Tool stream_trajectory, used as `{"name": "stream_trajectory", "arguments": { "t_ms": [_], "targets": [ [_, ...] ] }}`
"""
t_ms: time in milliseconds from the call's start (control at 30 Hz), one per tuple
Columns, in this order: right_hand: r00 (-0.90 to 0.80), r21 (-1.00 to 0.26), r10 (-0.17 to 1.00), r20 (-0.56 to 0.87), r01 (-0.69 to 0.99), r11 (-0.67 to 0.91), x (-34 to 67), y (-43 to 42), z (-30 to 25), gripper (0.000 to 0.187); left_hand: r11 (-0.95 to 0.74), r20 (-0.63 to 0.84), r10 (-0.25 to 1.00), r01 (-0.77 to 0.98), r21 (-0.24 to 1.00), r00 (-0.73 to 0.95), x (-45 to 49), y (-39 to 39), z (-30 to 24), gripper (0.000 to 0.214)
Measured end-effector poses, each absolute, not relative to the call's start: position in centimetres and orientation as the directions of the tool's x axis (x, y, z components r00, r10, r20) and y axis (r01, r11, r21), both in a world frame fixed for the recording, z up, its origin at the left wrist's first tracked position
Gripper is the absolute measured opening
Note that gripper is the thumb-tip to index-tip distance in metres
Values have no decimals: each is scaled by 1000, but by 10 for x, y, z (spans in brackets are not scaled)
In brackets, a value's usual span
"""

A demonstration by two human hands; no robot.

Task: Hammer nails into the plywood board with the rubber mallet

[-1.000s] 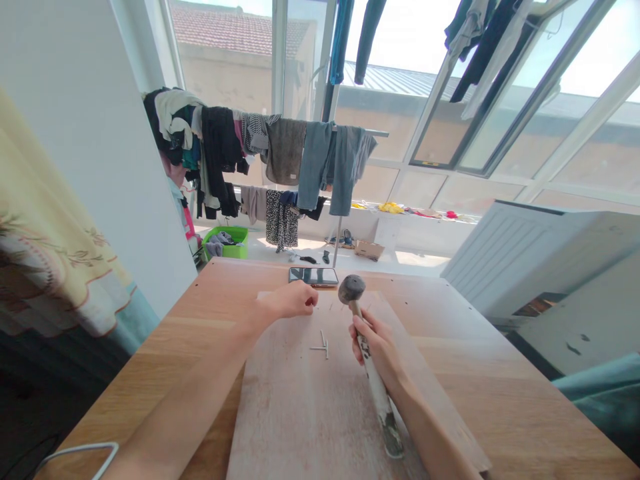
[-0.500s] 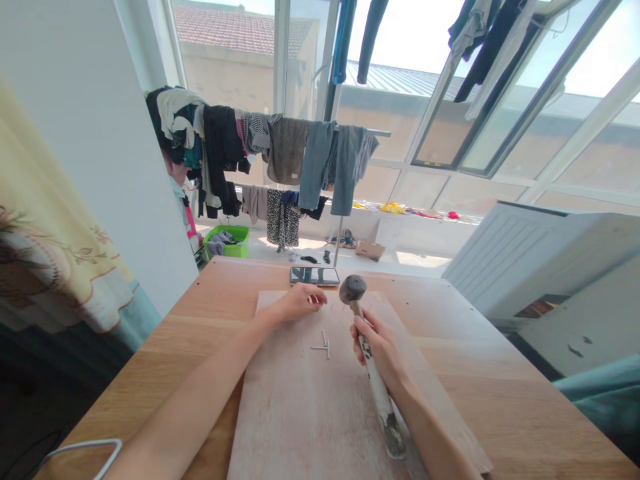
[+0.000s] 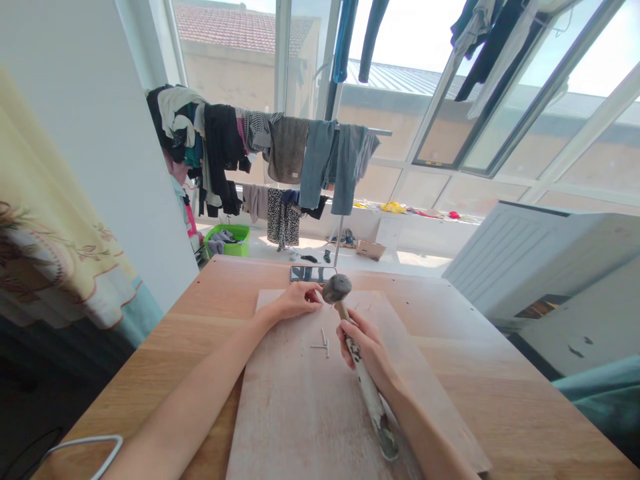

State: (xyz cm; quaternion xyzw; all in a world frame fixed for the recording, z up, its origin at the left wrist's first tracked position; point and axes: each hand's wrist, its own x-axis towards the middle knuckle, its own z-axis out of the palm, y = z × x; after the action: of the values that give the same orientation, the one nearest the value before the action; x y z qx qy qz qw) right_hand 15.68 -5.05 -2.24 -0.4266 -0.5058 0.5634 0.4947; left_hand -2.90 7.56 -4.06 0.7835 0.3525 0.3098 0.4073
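Dark gray marks the mallet head (image 3: 337, 288), dark-flecked white its handle (image 3: 369, 390). The nails (image 3: 327, 348) are silvery, the board (image 3: 300, 413) pinkish brown.

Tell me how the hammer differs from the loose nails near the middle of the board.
The hammer is gripped in the right hand; the nails lie loose on the board. The hammer is far bigger and thicker, while the nails are small and thin. The hammer has a dark head and a pale, dark-patched handle; the nails look plain silvery. Both hammer and nails are long, straight shapes.
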Motion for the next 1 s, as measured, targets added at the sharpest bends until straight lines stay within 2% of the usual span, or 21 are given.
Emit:
{"name": "stream_trajectory", "arguments": {
  "t_ms": [467,567,633,700,767,900,1000],
  "targets": [
    [-200,-998,980,1,-68,-13,155,-51,-18,35,-452,185,792,355,818,581,-27,77,-38,12],
    [-195,-998,981,-8,-67,-22,156,-50,-19,38,-435,147,792,378,817,592,-32,78,-31,25],
    [-183,-997,983,-7,-72,-20,157,-51,-18,38,-401,72,799,440,803,597,-38,78,-22,35],
    [-155,-996,988,10,-90,-4,159,-51,-17,35,-414,-13,776,525,744,631,-44,76,-11,33],
    [-110,-993,993,34,-114,21,161,-51,-17,31,-502,-63,709,565,655,703,-47,72,1,26],
    [-31,-988,998,52,-148,47,166,-49,-18,32,-690,-92,535,498,525,840,-32,53,15,30],
    [2,-987,999,48,-155,48,169,-48,-16,34,-762,-145,490,503,407,860,-12,37,16,22]
  ]
}}
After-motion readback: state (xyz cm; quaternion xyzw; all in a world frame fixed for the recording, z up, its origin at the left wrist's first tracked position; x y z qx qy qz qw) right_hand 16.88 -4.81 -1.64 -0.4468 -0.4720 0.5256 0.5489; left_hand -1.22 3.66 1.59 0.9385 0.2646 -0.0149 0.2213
